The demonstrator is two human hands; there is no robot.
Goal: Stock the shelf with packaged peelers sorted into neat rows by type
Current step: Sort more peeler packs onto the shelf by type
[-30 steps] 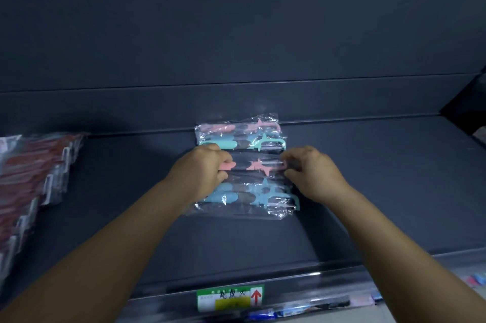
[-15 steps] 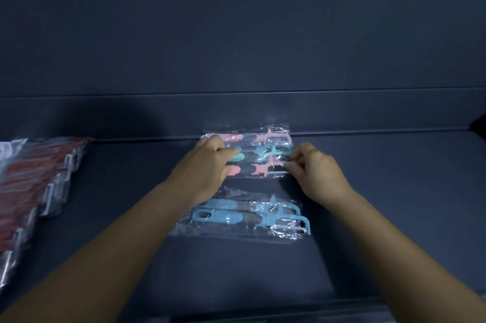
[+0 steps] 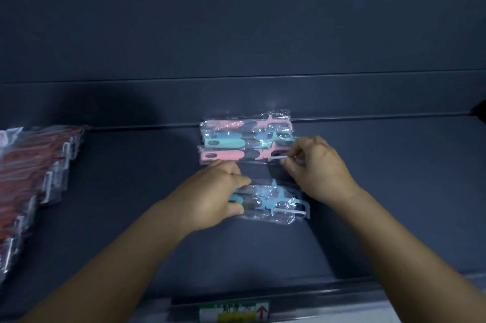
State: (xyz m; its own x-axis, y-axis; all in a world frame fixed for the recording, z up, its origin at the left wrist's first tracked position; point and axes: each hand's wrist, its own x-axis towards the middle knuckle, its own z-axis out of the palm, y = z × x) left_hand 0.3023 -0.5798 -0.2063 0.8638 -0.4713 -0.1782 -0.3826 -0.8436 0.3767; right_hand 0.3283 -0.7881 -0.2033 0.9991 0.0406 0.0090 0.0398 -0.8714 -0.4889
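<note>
- Left hand [image 3: 213,196] grips blue packaged peeler [image 3: 273,200], mid-frame on shelf [image 3: 381,191], long axis left-right.
- Right hand [image 3: 314,167] pinches pink packaged peeler [image 3: 236,155] at its right end, just above.
- Stacked row [image 3: 244,133] lies beyond, against the back.

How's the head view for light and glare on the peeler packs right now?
Head view: dim and bluish overall; a dark shadow falls on the shelf back left of the pastel peeler packs; the clear wrap glints mildly, colours still readable; the red packs at far left are soft and stretched by the wide lens.
</note>
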